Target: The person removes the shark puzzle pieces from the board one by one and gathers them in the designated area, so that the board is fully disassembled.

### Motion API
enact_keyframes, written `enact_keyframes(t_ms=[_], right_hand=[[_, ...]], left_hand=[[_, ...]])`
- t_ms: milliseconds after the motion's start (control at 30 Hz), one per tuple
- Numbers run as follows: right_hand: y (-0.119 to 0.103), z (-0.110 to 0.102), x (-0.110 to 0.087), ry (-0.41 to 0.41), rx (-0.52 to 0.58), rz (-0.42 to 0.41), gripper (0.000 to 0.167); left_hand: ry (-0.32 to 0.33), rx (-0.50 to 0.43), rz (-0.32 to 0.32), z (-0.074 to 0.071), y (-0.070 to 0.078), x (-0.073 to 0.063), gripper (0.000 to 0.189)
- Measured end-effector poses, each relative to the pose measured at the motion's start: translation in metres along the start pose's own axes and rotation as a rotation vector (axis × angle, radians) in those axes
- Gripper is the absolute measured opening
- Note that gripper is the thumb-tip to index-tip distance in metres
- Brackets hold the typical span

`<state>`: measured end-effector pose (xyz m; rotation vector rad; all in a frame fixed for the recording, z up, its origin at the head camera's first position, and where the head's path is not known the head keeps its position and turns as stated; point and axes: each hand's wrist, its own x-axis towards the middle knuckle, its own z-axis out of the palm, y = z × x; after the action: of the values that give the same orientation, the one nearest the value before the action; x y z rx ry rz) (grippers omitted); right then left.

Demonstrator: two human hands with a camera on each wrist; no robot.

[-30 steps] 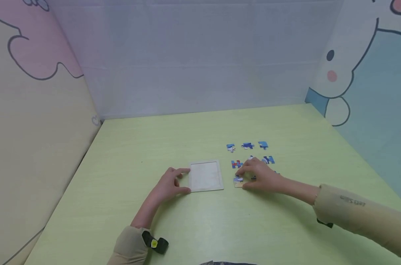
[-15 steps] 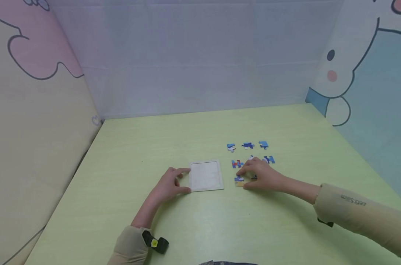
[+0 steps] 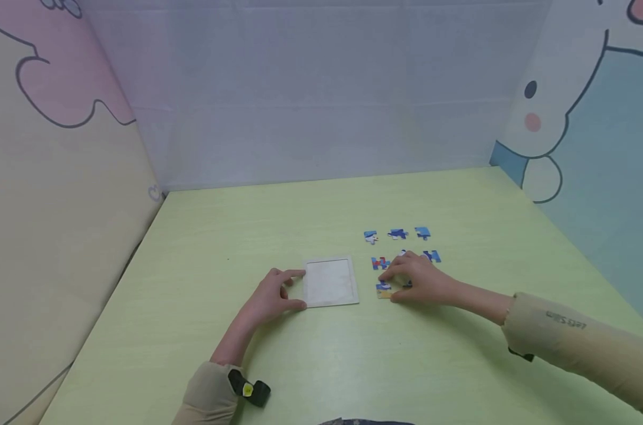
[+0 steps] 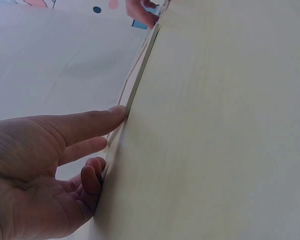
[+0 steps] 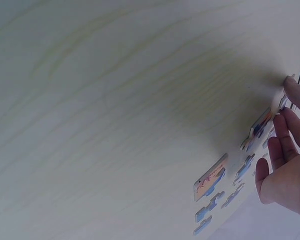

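A shallow white puzzle tray lies flat on the table. My left hand touches its left edge with the tips of the thumb and index finger. In the left wrist view the thumb and index finger of this hand stretch nearly straight to the tray's rim, while the other fingers curl. To the right of the tray, my right hand pinches a blue-and-yellow jigsaw piece between thumb and index finger. Seen from the right wrist, the piece shows edge-on between the fingertips.
Several jigsaw pieces lie in rows beyond and under my right hand, among them a red-and-blue one and a blue one; the hand partly hides some. A corner piece is near in the right wrist view. The pale table meets walls behind.
The pinched jigsaw piece has shifted very slightly with my right hand, and its yellow part looks brighter. The left hand and the tray stay where they were.
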<state>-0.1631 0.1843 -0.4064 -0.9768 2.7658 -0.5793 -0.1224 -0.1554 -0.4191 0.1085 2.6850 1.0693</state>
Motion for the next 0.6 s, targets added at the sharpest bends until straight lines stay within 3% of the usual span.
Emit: enact_keyframes(t_ms=[600], right_hand=[[0.0004, -0.0023, -0.0005, -0.015, -0.006, -0.028, 0.042]], left_hand=[[-0.012, -0.001, -0.013, -0.0017, 0.0024, -0.0019, 0.065]])
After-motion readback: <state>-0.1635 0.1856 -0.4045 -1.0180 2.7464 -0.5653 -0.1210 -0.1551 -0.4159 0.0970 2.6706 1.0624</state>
